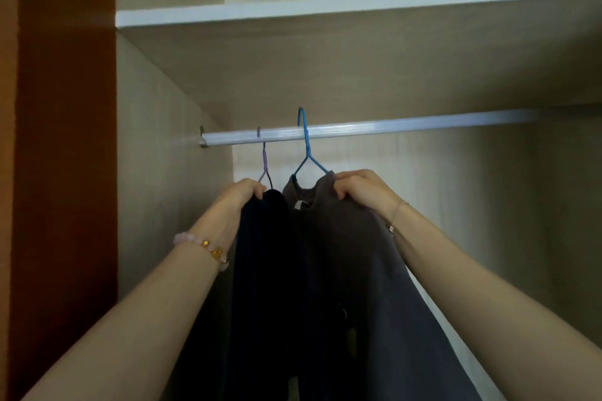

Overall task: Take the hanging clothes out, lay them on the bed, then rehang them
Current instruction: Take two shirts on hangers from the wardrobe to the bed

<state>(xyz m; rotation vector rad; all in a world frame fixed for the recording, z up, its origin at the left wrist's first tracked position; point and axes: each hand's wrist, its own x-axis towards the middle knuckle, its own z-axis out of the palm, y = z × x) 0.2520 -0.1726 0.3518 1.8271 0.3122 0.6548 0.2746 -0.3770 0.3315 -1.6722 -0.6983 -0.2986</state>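
Head view: we gripped two garments under rail [391,127]. Left hand [242,194] closed on black garment [264,254], purple hanger [265,166]. Right hand [361,187] closed on grey garment [358,254], blue hanger [306,146] hooked over rail.

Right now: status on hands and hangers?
Left hand gripping black garment. Right hand gripping grey garment. Purple and blue wire hangers on rail. Nothing obstructing.

Both hands [247,192] [361,187] raised, fingers clenched
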